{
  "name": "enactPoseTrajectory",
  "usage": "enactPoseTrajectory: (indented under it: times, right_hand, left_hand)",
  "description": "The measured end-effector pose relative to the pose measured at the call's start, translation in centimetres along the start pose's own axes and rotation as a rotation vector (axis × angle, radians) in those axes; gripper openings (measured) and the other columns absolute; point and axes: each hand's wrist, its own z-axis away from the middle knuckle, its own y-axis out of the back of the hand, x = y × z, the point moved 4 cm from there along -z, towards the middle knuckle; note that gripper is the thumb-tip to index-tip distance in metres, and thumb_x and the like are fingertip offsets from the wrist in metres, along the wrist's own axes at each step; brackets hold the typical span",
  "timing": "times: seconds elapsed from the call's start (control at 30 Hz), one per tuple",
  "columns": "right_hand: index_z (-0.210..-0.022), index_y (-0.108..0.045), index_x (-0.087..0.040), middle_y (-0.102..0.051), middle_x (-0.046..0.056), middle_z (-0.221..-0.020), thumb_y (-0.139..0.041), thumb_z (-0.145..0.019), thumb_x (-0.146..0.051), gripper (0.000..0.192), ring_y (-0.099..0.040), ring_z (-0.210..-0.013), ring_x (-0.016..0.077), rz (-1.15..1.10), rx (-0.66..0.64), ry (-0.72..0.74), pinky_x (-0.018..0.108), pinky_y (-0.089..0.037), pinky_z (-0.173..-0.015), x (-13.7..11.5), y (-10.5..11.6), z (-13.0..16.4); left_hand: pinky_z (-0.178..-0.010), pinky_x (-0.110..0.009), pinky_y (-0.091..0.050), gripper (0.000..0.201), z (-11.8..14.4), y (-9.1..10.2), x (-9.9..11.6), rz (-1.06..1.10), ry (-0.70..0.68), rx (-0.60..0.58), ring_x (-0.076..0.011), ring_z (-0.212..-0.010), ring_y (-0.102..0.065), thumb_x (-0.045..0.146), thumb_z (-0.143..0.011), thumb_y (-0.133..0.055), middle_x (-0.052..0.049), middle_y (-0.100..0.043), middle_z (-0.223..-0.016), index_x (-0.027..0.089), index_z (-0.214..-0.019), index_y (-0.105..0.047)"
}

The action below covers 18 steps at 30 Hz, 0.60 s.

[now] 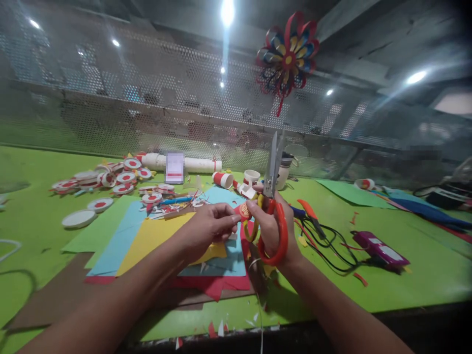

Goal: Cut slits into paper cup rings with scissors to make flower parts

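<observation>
A small red paper piece with gold print (244, 211) is pinched in the fingers of my left hand (210, 228). My right hand (275, 223) holds scissors (273, 169) with orange-red and yellow handle loops; their blades point upward. The thumb and fingertips of that hand also touch the red piece. Below both hands lie stacked sheets of coloured paper, among them a yellow sheet (155, 241) and a light blue sheet (123, 241). Just beyond the hands are red-and-white paper cups (222, 180), some of them cut.
Red-and-white paper discs (127, 177) are heaped at the back left, near a long white roll (191, 163). To the right lie an orange-handled tool (311, 216), black cables (341, 265) and a purple device (383, 250). A looped paper flower (289, 59) hangs above.
</observation>
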Motion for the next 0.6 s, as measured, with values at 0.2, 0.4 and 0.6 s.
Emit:
enactPoseTrajectory:
  times: [0.2, 0.4, 0.6]
  right_hand:
    - [-0.101, -0.055, -0.019, -0.054, -0.003, -0.076, -0.058, -0.079, -0.017, 0.023, -0.051, -0.067, 0.0127, -0.015, -0.009, 0.002, 0.028, -0.043, -0.066, -0.1, -0.2, 0.2]
    - [-0.105, -0.057, -0.020, -0.053, -0.003, -0.075, -0.059, -0.079, -0.019, 0.026, -0.051, -0.064, 0.0116, -0.020, -0.078, -0.005, 0.026, -0.044, -0.062, 0.6, -0.3, -0.1]
    - [-0.106, -0.055, -0.019, -0.056, 0.000, -0.081, -0.057, -0.083, -0.033, 0.027, -0.055, -0.068, 0.0143, 0.046, -0.152, -0.077, 0.029, -0.047, -0.065, 0.4, -0.1, -0.1]
  left_hand:
    - [-0.047, -0.019, -0.025, 0.022, 0.1, 0.2, 0.4, -0.010, -0.030, 0.000, -0.0036, -0.046, -0.038, 0.032, -0.072, -0.065, 0.003, -0.053, -0.060, 0.014, -0.070, -0.052]
    - [-0.046, -0.019, -0.024, 0.021, 0.0, 0.8, 0.3, -0.045, -0.018, -0.066, -0.0040, -0.047, -0.040, 0.032, -0.076, -0.061, 0.001, -0.056, -0.063, 0.013, -0.071, -0.054]
    - [-0.045, -0.018, -0.023, 0.018, -0.2, 1.6, 0.9, -0.058, -0.046, 0.024, -0.0032, -0.045, -0.037, 0.028, -0.076, -0.060, 0.002, -0.053, -0.060, 0.013, -0.069, -0.053]
